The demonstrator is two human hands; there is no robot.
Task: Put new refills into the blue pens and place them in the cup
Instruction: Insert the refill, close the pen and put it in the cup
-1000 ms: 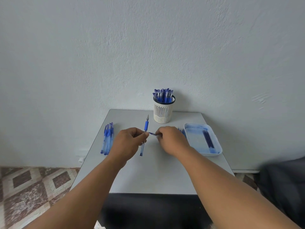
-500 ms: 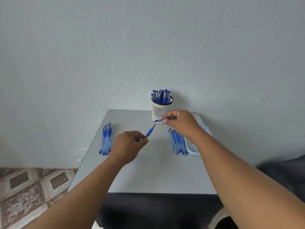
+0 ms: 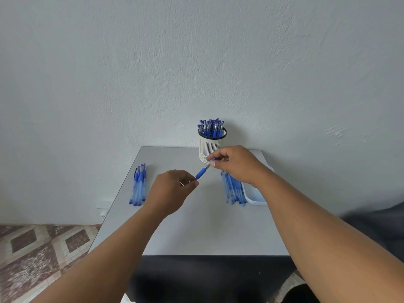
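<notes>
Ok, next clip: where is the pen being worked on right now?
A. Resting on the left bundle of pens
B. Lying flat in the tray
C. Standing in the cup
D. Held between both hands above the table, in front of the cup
D: the left hand grips the pen at its lower end and the right hand pinches its tip end, just in front of the cup.

A grey surface stands against a pale wall. At its far edge stands a white slotted cup full of blue pens. Near the left edge lies a small bundle of pens, side by side. Towards the right lies another row of pens, just beside a pale blue tray at the right edge.
</notes>
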